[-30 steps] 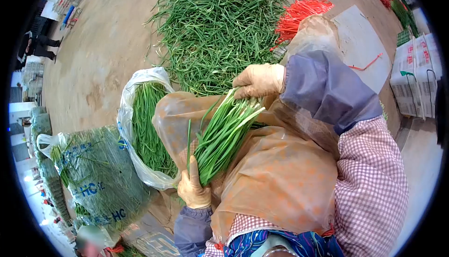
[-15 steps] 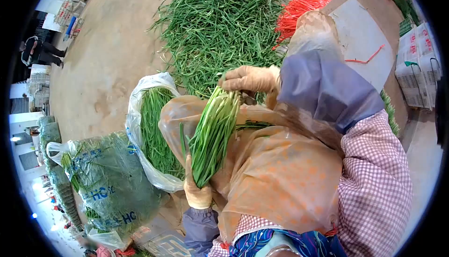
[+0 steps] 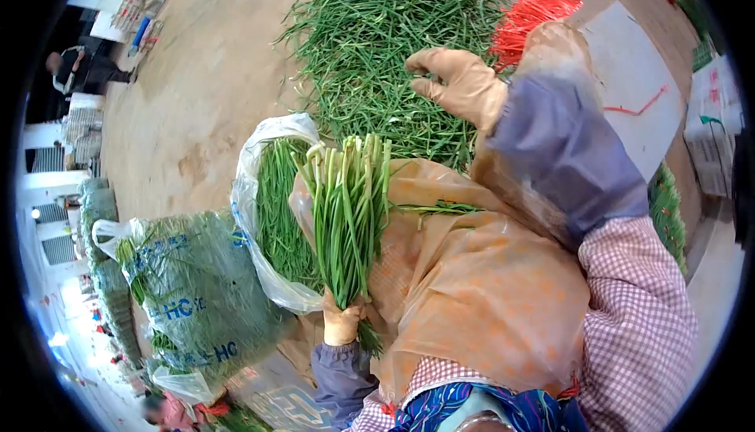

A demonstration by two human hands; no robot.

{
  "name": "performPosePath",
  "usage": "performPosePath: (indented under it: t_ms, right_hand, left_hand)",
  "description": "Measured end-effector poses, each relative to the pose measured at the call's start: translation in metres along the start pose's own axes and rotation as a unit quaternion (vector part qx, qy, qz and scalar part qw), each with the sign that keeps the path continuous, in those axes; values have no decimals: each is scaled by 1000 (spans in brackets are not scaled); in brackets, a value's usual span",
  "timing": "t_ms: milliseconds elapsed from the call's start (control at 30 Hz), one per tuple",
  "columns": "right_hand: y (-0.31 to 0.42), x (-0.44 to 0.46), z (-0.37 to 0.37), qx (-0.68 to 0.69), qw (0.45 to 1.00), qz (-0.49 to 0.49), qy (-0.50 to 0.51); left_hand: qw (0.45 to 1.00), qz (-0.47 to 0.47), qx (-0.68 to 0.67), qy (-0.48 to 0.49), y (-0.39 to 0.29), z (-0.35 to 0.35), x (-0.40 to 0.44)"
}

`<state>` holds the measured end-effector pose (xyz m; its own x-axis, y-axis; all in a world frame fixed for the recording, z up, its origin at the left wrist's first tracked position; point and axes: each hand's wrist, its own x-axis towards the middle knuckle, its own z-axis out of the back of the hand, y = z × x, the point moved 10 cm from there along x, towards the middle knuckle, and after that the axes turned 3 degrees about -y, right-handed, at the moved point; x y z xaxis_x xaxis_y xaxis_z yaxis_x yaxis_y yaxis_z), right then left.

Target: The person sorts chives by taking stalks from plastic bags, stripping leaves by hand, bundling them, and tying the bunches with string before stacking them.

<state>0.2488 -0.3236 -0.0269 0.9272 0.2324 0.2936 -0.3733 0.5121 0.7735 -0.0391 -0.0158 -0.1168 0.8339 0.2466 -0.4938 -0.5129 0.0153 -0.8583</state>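
Observation:
My gloved left hand [image 3: 344,323] grips a bunch of garlic chives [image 3: 346,220] near its leafy end, with the pale stem ends pointing up and away from me. A few leaf tips stick out below the fist. My gloved right hand [image 3: 460,82] is raised apart from the bunch, in front of the large pile of loose green leaves [image 3: 393,23]. Its fingers are curved and apart, with nothing between them. A few loose green strands [image 3: 444,207] lie on the orange-patterned plastic apron [image 3: 480,290] over my lap.
An open plastic bag [image 3: 245,172] of chives stands left of my knee, beside a full bag with blue print [image 3: 197,298]. Red ties [image 3: 531,23] lie near a pale board [image 3: 633,86]. White crates [image 3: 712,129] stand at right. Another person [image 3: 82,70] is far left.
My right hand has let go of the stem ends and moved up and right. The bunch in my left hand now stands more upright. The view has shifted slightly.

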Motion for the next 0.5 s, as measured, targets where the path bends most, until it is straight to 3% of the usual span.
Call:
performPosePath:
  t_ms: [33, 67, 133, 267, 333, 400, 433, 500]
  right_hand:
    - [9, -4, -8, 254, 960, -110, 39]
    - [39, 0, -4, 268, 961, -47, 50]
    - [83, 7, -8, 254, 963, -1, 86]
    - [110, 17, -75, 90, 967, 119, 206]
    - [126, 18, -84, 138, 954, 191, 185]
    - [126, 23, -58, 262, 937, 190, 130]
    - [119, 35, -38, 251, 938, 235, 54]
    - [71, 67, 12, 353, 928, 102, -67]
  left_hand:
    - [999, -16, 30, -15, -8, 0, -4]
    - [997, -32, 64, -26, -18, -1, -7]
    - [997, -41, 62, -32, -25, -3, -8]
    - [998, -43, 47, -13, -23, -7, -5]
    - [997, -46, 65, -26, -31, -8, -8]
    - [998, -16, 50, -22, -18, -4, -7]
    - [999, -2, 42, -19, -10, -1, -6]
    - [999, 23, -22, 10, 3, 3, -3]
